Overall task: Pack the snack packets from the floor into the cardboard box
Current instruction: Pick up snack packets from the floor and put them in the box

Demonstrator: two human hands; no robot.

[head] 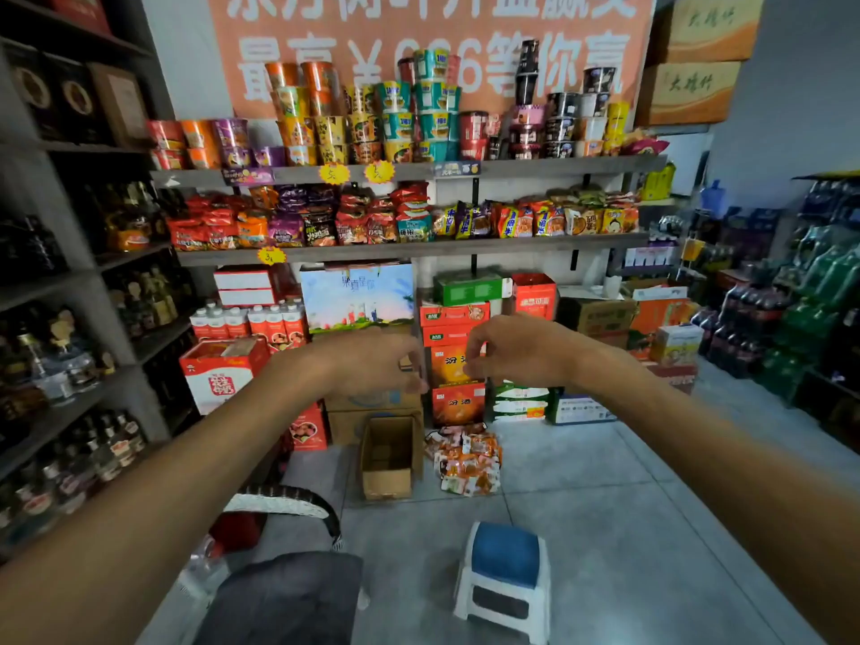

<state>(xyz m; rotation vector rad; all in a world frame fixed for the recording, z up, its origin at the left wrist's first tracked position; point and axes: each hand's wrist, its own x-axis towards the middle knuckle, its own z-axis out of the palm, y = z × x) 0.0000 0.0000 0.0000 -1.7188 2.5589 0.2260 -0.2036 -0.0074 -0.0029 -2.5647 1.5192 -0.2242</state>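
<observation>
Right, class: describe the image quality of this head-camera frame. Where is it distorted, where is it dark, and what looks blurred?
Head view: the wide-angle lens bows the noodle shelves; the bottle racks at the left edge fall dark, while the snack packets and cardboard box are evenly lit; the left hand and right hand look slightly blurred; the banner lettering is soft.

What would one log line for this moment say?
left hand: raised, empty | right hand: raised, empty | cardboard box: open, on floor | snack packets: piled beside box
</observation>
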